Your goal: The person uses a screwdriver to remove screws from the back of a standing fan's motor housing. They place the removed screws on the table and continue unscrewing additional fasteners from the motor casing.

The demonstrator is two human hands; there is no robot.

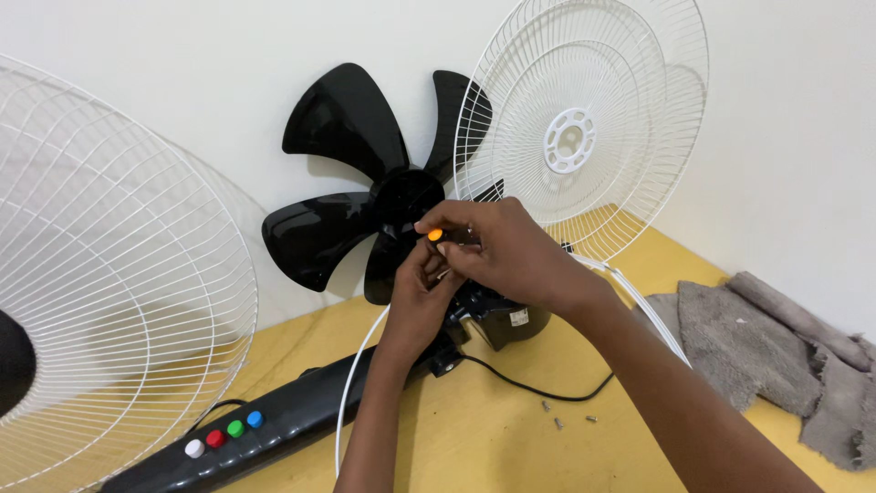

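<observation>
Orange-capped knob (435, 236) sits pinched in right hand (511, 256) fingertips, left hand (422, 292) gripping just below, black fan blade (365, 183) right behind.

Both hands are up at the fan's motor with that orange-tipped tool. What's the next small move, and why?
Probably steady the motor housing with the left hand and turn the orange-tipped tool gripped by the right hand: its tip sits at the motor, and loose screws already lie on the yellow table.
</observation>
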